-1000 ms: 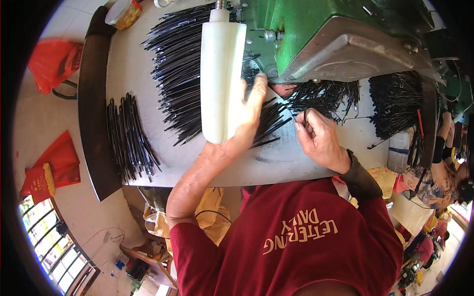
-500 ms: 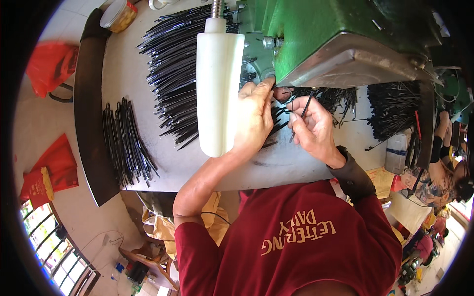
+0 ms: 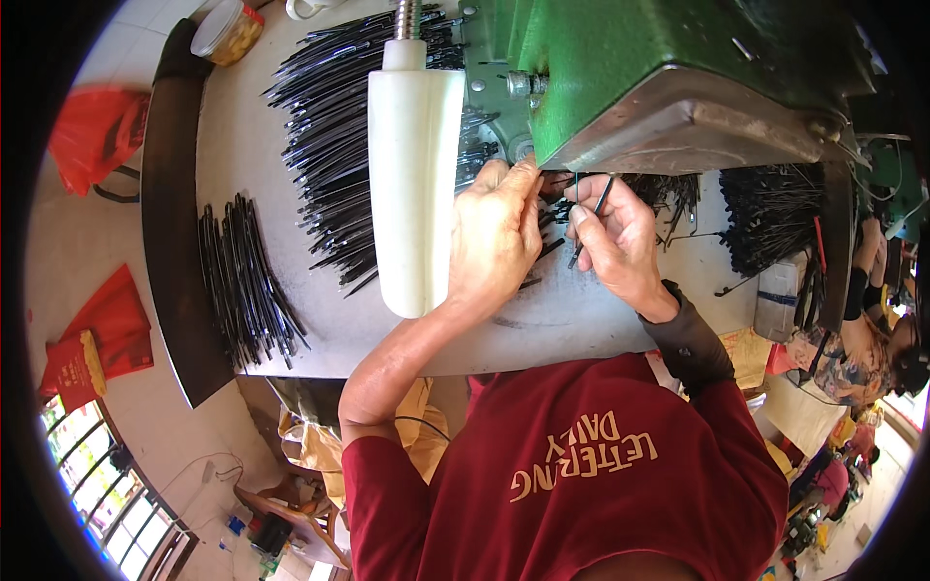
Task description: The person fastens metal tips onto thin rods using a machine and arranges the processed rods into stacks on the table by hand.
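Observation:
My right hand (image 3: 625,242) pinches thin black strips (image 3: 603,197) between thumb and fingers, just below the edge of a green machine (image 3: 620,92). Beside it, my left hand (image 3: 494,228) is closed, its fingertips pressed together at the machine's lower left corner. What those fingertips hold, if anything, is hidden. A large heap of black strips (image 3: 334,155) with shiny ends covers the tabletop to the left. Partly in front of that heap hangs a white lamp head (image 3: 415,194), close to my left wrist.
A smaller bundle of black strips (image 3: 247,281) lies near the table's dark left edge (image 3: 174,261). Dark bunched strips (image 3: 770,213) and a grey box (image 3: 780,295) stand at right. A tub (image 3: 228,31) sits at the far left corner. Another person (image 3: 852,358) is at far right.
The lamp head appears slightly further left and lower. My left hand has shifted a little left. My right hand stays pinched on the strips, with its fingers slightly turned.

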Tool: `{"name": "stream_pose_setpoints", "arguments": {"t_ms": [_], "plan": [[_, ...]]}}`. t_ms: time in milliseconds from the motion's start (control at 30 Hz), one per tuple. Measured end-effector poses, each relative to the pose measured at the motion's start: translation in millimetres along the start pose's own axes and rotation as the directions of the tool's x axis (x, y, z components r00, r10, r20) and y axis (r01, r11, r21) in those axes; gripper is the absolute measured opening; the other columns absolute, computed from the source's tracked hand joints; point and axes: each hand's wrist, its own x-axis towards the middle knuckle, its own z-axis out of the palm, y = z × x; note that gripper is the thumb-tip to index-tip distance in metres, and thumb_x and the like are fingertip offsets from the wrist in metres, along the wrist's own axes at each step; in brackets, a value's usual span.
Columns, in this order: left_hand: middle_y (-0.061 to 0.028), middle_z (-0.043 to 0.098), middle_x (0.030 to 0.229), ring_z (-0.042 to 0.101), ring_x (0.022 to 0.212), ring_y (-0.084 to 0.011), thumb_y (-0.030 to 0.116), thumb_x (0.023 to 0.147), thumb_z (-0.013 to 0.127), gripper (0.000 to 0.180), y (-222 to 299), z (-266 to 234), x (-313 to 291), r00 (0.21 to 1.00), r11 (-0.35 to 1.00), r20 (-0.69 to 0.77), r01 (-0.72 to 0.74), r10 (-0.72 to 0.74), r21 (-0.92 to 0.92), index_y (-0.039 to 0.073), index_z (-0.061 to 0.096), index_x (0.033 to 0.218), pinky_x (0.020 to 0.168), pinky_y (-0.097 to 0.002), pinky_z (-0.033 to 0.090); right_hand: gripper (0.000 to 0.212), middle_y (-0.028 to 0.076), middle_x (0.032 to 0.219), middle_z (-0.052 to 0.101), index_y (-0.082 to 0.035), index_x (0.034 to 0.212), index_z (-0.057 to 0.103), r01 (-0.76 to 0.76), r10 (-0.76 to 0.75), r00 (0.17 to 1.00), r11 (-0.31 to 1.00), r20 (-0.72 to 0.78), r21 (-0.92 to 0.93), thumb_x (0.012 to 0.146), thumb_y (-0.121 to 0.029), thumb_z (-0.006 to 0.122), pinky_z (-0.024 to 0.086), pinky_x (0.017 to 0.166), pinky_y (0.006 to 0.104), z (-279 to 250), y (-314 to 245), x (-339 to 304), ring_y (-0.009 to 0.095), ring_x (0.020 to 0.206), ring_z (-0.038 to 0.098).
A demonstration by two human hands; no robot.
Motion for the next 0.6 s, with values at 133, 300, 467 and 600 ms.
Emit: {"name": "stream_pose_setpoints", "arguments": {"t_ms": [133, 300, 467, 600], "plan": [[-0.015, 0.064, 0.076, 0.063, 0.068, -0.0312, 0.0, 0.081, 0.065, 0.018, 0.1, 0.0, -1.0, 1.0, 1.0, 0.019, -0.004, 0.004, 0.013, 0.003, 0.067, 0.098, 0.062, -0.0373, 0.049, 0.017, 0.003, 0.076, 0.056, 0.004, 0.105, 0.054, -0.01, 0.01, 1.0, 1.0, 0.028, -0.011, 0.089, 0.002, 0.053, 0.044, 0.044, 0.0198, -1.3, -2.5, 0.7, 0.004, 0.054, 0.05], [-0.0166, 0.062, 0.078, 0.062, 0.066, -0.0342, 0.001, 0.082, 0.063, 0.017, -1.2, 2.2, -1.8, 0.999, 1.0, 0.023, -0.022, 0.022, -0.02, 0.003, 0.066, 0.099, 0.059, -0.0405, 0.049, 0.017, 0.003, 0.075, 0.057, 0.004, 0.106, 0.054, -0.015, 0.015, 0.999, 1.0, 0.03, 0.0, 0.089, 0.002, 0.053, 0.044, 0.044, 0.0195, -0.5, -2.7, 0.9, 0.004, 0.053, 0.05], [-0.0153, 0.064, 0.075, 0.063, 0.067, -0.0315, 0.0, 0.081, 0.065, 0.012, -1.4, 0.9, 2.1, 1.0, 0.999, -0.013, -0.01, 0.011, 0.039, 0.001, 0.067, 0.093, 0.06, -0.0367, 0.049, 0.016, 0.004, 0.075, 0.057, 0.003, 0.106, 0.055, 0.019, -0.019, 1.0, 1.0, 0.01, 0.004, 0.09, 0.0, 0.053, 0.043, 0.043, 0.0195, -2.1, -1.8, 2.4, 0.004, 0.052, 0.049], [-0.0161, 0.063, 0.075, 0.063, 0.066, -0.0319, 0.0, 0.081, 0.066, 0.009, -2.7, 0.1, 3.0, 0.999, 0.999, 0.002, -0.035, 0.035, 0.018, 0.001, 0.067, 0.089, 0.06, -0.0372, 0.049, 0.016, 0.005, 0.075, 0.058, 0.003, 0.106, 0.055, -0.001, 0.001, 1.0, 1.0, 0.031, -0.007, 0.09, 0.0, 0.053, 0.043, 0.043, 0.0193, -1.0, -5.0, 2.9, 0.004, 0.051, 0.049]]}}
